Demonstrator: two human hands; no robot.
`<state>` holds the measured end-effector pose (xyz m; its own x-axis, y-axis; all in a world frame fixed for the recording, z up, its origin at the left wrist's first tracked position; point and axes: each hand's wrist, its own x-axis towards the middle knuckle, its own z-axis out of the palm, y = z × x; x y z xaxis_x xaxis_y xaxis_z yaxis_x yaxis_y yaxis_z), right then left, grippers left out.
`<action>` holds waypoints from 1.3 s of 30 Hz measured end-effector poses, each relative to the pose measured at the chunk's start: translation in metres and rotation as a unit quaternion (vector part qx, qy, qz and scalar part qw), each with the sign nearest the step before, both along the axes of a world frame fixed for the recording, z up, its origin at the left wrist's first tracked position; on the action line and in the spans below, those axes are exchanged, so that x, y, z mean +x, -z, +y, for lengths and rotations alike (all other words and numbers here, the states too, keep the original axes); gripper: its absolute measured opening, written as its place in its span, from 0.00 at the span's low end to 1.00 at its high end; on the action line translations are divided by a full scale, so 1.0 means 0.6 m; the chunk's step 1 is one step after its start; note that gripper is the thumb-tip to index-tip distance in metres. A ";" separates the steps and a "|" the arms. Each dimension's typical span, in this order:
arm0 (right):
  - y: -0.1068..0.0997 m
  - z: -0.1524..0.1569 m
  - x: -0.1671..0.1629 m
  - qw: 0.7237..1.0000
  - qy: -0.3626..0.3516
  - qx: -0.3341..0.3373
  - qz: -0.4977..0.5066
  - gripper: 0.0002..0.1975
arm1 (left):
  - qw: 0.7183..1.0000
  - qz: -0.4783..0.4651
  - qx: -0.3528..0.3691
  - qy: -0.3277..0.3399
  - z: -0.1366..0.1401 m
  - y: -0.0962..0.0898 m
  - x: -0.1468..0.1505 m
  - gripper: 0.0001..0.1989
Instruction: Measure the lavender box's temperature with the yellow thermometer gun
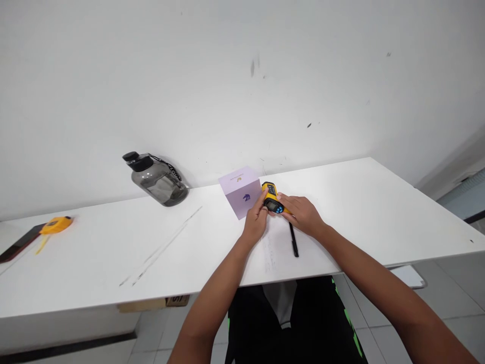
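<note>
Between my two hands is a yellow-and-black handheld meter with a small grey screen and blue buttons facing up toward me. My left hand grips its left side, thumb near the screen. On its right side, the fingers of my right hand close around the yellow body. A pale purple box with a dark printed logo stands just left of the meter, very near my left fingers. Below my right hand lies a black pen on the white table. Its upper end is close to the hand.
A grey see-through water bottle with a black lid stands toward the wall on the left. At the far left, a yellow-orange tape measure rests by a dark flat object. The white table runs along the wall, its front edge close to me.
</note>
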<state>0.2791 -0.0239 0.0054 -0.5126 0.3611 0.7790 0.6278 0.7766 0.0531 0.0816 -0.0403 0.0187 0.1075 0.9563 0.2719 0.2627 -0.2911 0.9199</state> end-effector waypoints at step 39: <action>0.003 0.000 0.003 1.000 -0.002 -0.029 -0.003 0.28 | 1.000 -0.004 0.006 0.012 0.001 -0.001 -0.001 0.31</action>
